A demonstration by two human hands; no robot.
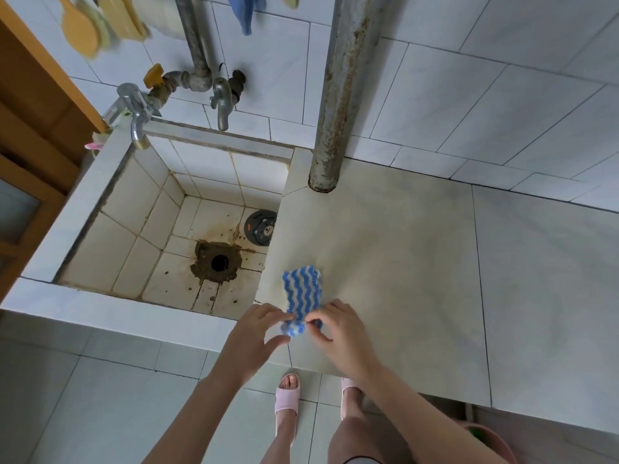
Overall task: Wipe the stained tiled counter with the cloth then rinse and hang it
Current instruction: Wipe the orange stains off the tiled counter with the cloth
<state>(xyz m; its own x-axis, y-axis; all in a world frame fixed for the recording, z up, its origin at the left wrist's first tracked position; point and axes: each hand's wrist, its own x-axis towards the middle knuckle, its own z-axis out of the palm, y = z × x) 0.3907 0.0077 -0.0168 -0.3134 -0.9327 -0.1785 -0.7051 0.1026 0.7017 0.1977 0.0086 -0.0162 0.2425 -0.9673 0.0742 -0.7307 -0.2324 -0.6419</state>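
A small cloth (302,291) with blue and white wavy stripes lies on the tiled counter (402,262), close to its left front corner. Its far end rests flat on the tile. My left hand (256,333) and my right hand (338,329) both pinch the cloth's near end, which is bunched between my fingertips. The counter's big tile looks yellowish and dull around the cloth. Left of the counter is a stained tiled sink (160,229) with an open drain hole (219,262).
Two taps (221,105) and a third tap (135,112) stand over the sink's back edge. A rusty vertical pipe (338,95) meets the counter at the back. A round drain cover (262,228) lies in the sink. A blue cloth (246,11) hangs on the wall above.
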